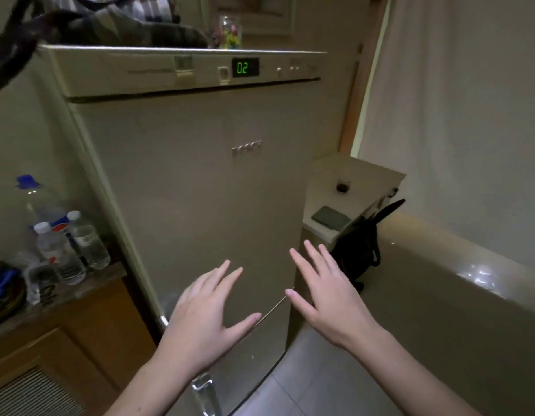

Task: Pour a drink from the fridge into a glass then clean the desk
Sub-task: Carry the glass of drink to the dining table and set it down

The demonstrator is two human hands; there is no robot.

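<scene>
1. left hand (200, 319) flat and spread, fingers apart, nothing gripped; raised before the lower part of the fridge (200, 181) door.
2. right hand (323, 292) likewise spread wide and empty, raised near the door's right edge; contact with the door not clear for either hand.
3. fridge shut, pale door filling the middle of the view, green display (245, 67) on the top panel reading "02".
4. glass (343, 185) with dark liquid standing on a pale desk (326, 226) just right of the fridge, well beyond the right hand.
5. dark flat slab (330, 217) lying on the same desk, nearer than the glass.
6. black bag (357, 250) hanging beside the desk's front.
7. bottles (71, 244) clustered on a wooden cabinet (89, 319) left of the fridge.
8. dark cloth (116, 28) piled on top of the fridge.
</scene>
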